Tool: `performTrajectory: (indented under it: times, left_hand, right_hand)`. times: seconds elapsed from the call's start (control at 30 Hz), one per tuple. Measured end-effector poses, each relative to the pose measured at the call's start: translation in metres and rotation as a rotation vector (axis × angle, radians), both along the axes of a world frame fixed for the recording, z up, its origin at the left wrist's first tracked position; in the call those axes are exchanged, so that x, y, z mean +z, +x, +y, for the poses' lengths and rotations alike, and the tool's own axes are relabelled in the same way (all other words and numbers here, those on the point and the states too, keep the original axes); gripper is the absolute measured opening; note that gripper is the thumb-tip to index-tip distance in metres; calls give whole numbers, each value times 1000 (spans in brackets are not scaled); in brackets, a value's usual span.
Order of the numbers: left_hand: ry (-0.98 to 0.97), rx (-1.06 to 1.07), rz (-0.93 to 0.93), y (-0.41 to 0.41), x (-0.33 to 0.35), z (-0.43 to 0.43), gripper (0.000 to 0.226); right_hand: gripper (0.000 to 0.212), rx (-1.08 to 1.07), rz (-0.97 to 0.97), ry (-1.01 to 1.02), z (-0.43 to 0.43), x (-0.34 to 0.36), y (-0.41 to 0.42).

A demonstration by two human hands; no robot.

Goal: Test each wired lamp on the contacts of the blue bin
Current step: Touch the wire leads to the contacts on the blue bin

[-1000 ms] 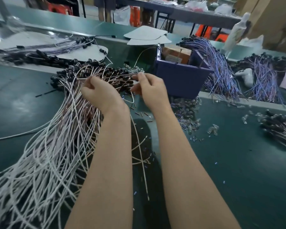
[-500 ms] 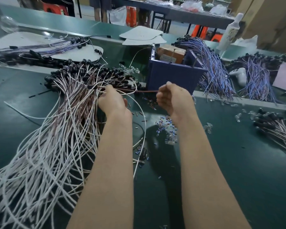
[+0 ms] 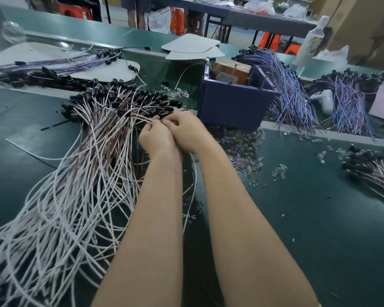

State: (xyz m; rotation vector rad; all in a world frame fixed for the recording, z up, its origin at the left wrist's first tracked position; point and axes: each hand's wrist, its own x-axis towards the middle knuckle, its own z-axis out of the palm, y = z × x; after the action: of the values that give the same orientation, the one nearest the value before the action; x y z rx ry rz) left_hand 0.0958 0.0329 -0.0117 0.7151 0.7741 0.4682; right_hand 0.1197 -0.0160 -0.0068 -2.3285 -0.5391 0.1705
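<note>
Now the fingers of left hand and right hand pinch the lead of one wired lamp, which runs up-left; the blue bin stands rightward, nearer the right hand.

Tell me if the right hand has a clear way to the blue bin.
Probably yes: the bin sits just beyond the right hand with nothing between, though it and the left hand pinch wires.

We count one blue bin, one brown box and two hands, the left hand and the right hand. The white-wired lamps are too many for us to count.
</note>
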Motion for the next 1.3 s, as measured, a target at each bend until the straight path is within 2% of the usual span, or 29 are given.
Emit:
performTrajectory:
  times: [0.1,0.23,0.4,0.5,0.57,0.63,0.67,0.77,0.83,0.9,1.03,1.1,1.17,1.23,1.3]
  left_hand:
    - [-37,-1,-12,-1,0,2,21]
    - [21,104,19,4,-4,5,26]
    - [-38,234,-38,6,-6,13,31]
    - [-188,337,-160,3,1,22,25]
    - [-276,321,-233,0,7,22,19]
    - [-242,187,-201,-3,11,12,23]
    - [-158,76,-153,-3,12,4,24]
    - [229,-332,13,-3,9,-20,26]
    - [323,-541,74,-3,7,-30,38]
    - [319,-667,104,-1,6,-37,48]
    - [416,-749,155,2,5,-56,47]
    - [330,-796,93,2,7,-66,52]
    - [156,-823,-14,2,9,-74,57]
    - [-19,-744,-118,3,8,-76,51]
    - [-232,-583,-197,6,5,-73,43]
  right_hand:
    - [22,-28,64,57,3,-6,3]
    - [21,-192,-43,197,2,-11,2]
    - [17,-376,-163,544,-20,-1,4]
    - [16,-503,-261,646,-43,9,11]
    - [17,-510,-320,688,-55,16,12]
    - [21,-477,-340,694,-61,23,12]
    - [19,-462,-327,646,-63,26,13]
    - [16,-428,-258,292,-78,32,15]
    - [17,-407,-184,156,-95,33,14]
    - [18,-410,-107,158,-111,32,9]
    - [16,-489,-108,259,-133,27,-3]
    - [14,-452,-73,250,-138,25,-9]
    - [13,-372,11,219,-141,20,-13]
    - [14,-364,44,206,-146,15,-15]
    - [18,-448,4,247,-153,12,-14]
